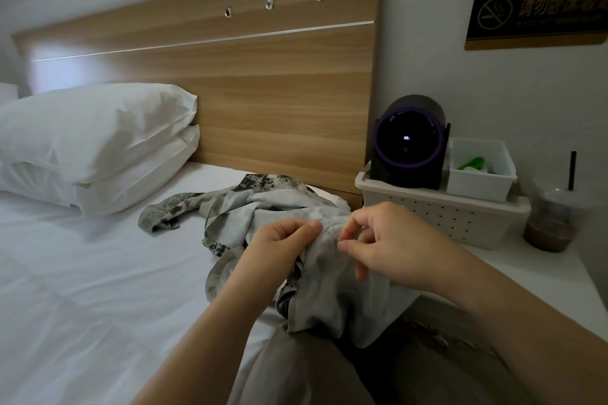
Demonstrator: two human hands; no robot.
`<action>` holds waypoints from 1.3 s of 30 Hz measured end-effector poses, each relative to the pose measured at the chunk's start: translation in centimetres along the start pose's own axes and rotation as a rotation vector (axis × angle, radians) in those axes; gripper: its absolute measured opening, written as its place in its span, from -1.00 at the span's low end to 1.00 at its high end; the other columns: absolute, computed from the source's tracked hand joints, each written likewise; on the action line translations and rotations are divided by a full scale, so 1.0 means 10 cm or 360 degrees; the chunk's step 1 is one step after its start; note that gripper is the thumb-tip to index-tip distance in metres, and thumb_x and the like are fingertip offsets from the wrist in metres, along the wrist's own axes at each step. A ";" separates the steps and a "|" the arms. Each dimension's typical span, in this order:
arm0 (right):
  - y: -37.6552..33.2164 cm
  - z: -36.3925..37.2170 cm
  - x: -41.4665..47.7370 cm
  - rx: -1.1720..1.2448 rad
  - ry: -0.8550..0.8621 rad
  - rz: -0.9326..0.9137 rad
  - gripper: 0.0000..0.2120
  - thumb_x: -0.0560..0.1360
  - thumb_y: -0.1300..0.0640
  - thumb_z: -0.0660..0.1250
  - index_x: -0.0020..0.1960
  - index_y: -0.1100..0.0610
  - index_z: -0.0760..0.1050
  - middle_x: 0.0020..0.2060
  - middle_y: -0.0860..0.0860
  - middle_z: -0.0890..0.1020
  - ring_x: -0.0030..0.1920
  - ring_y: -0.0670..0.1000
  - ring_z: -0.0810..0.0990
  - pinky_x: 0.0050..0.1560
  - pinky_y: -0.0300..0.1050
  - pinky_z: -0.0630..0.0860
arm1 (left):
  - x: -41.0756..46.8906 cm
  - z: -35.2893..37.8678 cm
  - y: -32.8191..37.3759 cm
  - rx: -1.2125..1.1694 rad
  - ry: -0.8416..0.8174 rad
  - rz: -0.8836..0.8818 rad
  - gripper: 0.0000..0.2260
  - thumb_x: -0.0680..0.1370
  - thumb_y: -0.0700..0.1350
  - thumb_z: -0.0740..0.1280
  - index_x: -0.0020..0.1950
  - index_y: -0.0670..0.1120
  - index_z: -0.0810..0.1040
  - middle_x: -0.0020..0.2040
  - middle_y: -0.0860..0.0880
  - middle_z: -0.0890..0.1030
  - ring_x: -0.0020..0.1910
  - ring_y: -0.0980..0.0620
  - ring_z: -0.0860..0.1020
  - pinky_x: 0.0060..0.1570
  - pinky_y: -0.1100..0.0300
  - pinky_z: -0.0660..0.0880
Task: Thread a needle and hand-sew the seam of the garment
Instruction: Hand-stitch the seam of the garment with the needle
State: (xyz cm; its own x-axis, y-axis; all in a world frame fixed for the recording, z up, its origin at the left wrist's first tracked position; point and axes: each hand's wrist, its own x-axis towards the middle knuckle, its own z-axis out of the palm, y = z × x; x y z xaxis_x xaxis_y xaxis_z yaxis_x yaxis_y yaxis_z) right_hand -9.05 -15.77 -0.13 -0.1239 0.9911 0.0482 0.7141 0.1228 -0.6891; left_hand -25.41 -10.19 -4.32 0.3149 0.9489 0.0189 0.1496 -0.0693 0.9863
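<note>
Left hand (279, 240) pinching garment (316, 273) fold, right hand (388, 246) fingertips pinching needle (330, 234) beside it

Lower-left sheet (82, 273) is being left open for passage; right side is being blocked by basket (444, 220) and cup (549, 227), upper left by pillows (92, 135).

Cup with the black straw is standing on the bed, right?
Not quite. The head view shows the cup with the black straw standing on the white table next to the bed, just right of the basket, not on the bed.
</note>
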 end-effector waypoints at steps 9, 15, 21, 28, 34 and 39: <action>-0.02 -0.03 0.00 0.0030 0.0013 0.0021 -0.91 0.55 0.09 0.30 -0.14 -0.02 0.51 -0.49 -0.14 0.63 -0.49 -0.29 0.52 -0.47 -0.49 0.33 | -0.02 0.00 0.04 0.0034 0.0018 0.0056 -0.80 0.54 -0.01 0.35 -0.17 -0.08 0.68 -0.16 -0.30 0.62 -0.17 -0.08 0.53 0.00 -0.07 0.50; -0.01 -0.01 0.02 0.0040 0.0046 0.0041 -0.91 0.55 0.09 0.30 -0.13 0.00 0.51 -0.49 -0.13 0.64 -0.52 -0.29 0.50 -0.49 -0.48 0.31 | -0.03 0.01 0.06 0.0043 0.0010 0.0087 -0.81 0.54 -0.01 0.35 -0.19 -0.04 0.69 -0.16 -0.26 0.65 -0.18 -0.06 0.55 0.05 -0.11 0.51; -0.01 -0.01 0.04 0.0027 0.0029 0.0049 -0.90 0.55 0.10 0.29 -0.13 0.01 0.52 -0.49 -0.13 0.63 -0.53 -0.29 0.50 -0.51 -0.48 0.31 | 0.00 -0.01 0.03 0.0134 0.0036 0.0208 -0.84 0.53 -0.03 0.36 -0.21 0.08 0.69 -0.28 0.04 0.67 -0.25 0.14 0.58 -0.19 0.29 0.51; -0.01 -0.03 0.06 -0.0010 0.0009 0.0072 -0.90 0.56 0.07 0.27 -0.12 -0.01 0.51 -0.49 -0.14 0.63 -0.50 -0.26 0.51 -0.48 -0.43 0.33 | -0.02 0.03 0.08 0.0333 0.0167 0.0373 -0.84 0.52 -0.05 0.38 -0.24 0.10 0.66 -0.24 -0.10 0.67 -0.25 0.05 0.57 -0.15 0.06 0.53; -0.01 -0.04 0.07 0.0019 0.0016 0.0090 -0.90 0.55 0.10 0.26 -0.12 0.01 0.52 -0.48 -0.13 0.64 -0.46 -0.16 0.52 -0.41 -0.29 0.46 | -0.06 0.09 0.11 0.0510 0.0327 0.0564 -0.87 0.50 -0.15 0.41 -0.19 0.07 0.63 -0.44 0.32 0.55 -0.40 0.38 0.49 -0.35 0.53 0.33; -0.01 0.04 0.13 0.0114 0.0190 0.0043 -0.91 0.55 0.14 0.26 -0.13 0.04 0.50 -0.48 -0.08 0.64 -0.53 -0.26 0.49 -0.52 -0.44 0.31 | -0.10 0.15 0.11 0.0602 0.0343 0.0746 -0.78 0.49 -0.19 0.42 -0.19 0.15 0.59 -0.27 0.41 0.59 -0.21 0.40 0.56 -0.20 0.53 0.40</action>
State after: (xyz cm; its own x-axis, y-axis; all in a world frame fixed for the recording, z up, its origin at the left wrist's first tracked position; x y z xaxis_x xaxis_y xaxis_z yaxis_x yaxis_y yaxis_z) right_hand -9.53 -14.52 -0.27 -0.0193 0.9936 0.1117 0.6647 0.0961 -0.7409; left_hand -24.19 -11.70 -3.50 0.2376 0.8295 0.5054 0.3744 -0.5583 0.7403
